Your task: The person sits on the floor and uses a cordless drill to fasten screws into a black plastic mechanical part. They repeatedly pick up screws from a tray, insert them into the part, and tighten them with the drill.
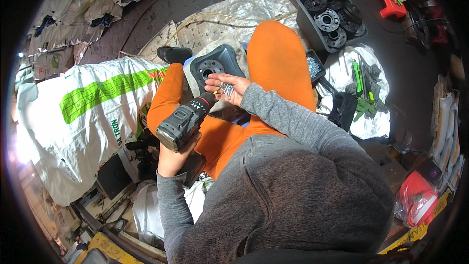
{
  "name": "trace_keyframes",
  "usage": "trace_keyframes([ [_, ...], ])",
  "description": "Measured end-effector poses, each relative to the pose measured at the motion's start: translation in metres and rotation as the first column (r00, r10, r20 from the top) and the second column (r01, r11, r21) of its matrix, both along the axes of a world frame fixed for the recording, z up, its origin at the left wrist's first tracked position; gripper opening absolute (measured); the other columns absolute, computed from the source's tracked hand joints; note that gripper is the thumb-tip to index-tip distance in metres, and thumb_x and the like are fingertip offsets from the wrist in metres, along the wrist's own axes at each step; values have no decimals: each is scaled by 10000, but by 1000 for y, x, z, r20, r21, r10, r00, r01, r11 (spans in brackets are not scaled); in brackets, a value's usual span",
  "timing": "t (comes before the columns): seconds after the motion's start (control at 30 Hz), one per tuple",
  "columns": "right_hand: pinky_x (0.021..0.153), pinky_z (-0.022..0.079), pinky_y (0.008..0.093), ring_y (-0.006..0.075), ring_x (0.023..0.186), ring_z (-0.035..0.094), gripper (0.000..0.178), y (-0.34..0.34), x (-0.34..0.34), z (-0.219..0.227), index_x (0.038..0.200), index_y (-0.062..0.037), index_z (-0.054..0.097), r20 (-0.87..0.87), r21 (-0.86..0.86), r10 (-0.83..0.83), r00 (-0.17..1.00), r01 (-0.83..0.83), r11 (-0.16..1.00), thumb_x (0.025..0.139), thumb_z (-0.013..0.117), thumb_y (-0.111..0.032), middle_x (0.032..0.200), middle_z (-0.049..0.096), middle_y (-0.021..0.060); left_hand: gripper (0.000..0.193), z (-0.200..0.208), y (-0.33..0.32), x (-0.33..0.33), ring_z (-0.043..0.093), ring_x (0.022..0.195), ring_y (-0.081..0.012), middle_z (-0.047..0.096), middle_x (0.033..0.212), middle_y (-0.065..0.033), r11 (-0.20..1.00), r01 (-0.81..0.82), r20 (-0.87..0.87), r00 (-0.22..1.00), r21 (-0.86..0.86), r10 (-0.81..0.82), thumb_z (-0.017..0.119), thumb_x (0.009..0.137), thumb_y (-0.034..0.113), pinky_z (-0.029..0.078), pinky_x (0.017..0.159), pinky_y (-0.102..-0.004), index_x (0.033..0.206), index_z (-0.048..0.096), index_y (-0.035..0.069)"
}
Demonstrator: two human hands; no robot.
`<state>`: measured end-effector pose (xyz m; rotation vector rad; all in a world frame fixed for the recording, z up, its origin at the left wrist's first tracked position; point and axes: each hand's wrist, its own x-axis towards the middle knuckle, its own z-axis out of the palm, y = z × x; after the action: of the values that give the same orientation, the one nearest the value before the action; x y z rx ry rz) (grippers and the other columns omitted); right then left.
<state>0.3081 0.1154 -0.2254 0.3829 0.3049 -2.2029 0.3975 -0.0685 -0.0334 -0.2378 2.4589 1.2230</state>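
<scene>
My left hand is wrapped round the grip of a dark grey cordless drill. The drill's chuck points away from me, toward my other hand. Cupped palm up, my right hand holds several silver screws, its fingers reaching to the left. Just beyond them a dark grey plastic housing, with a round holed flange in it, rests between my orange-clad legs. The tip of the drill is close to my right palm; whether it touches a screw I cannot tell.
A grey crate of black round flanges stands at the far right. Beside my right knee is a small box of screws. Green-handled tools lie on a white sack at right. A large white-and-green sack fills the left.
</scene>
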Motion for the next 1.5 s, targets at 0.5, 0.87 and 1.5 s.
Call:
trace_keyframes([
  [0.5,769,566,340,179,890,649,293,-6,2,-2,1161,-40,560,0,143,87,996,-86,986,934,556,-224,1022,653,84,258,-5,0,-3,647,852,-235,664,938,-95,996,50,-39,998,-69,-53,709,742,62,502,773,-346,987,641,23],
  [0.87,681,578,283,138,772,634,289,-12,3,-2,1162,-32,566,50,239,210,976,-216,947,946,536,-222,990,653,96,470,3,11,-3,668,896,-278,666,1021,-126,971,155,-144,973,-181,-182,702,731,83,517,785,-341,1181,565,53],
  [1.5,364,198,200,20,427,239,322,-5,1,-45,1175,-103,619,-118,752,-146,982,185,632,952,545,-322,581,315,-97,274,-10,-39,-44,663,876,-228,686,971,-109,980,106,66,993,-169,-96,715,746,66,504,793,-331,1012,666,26],
])
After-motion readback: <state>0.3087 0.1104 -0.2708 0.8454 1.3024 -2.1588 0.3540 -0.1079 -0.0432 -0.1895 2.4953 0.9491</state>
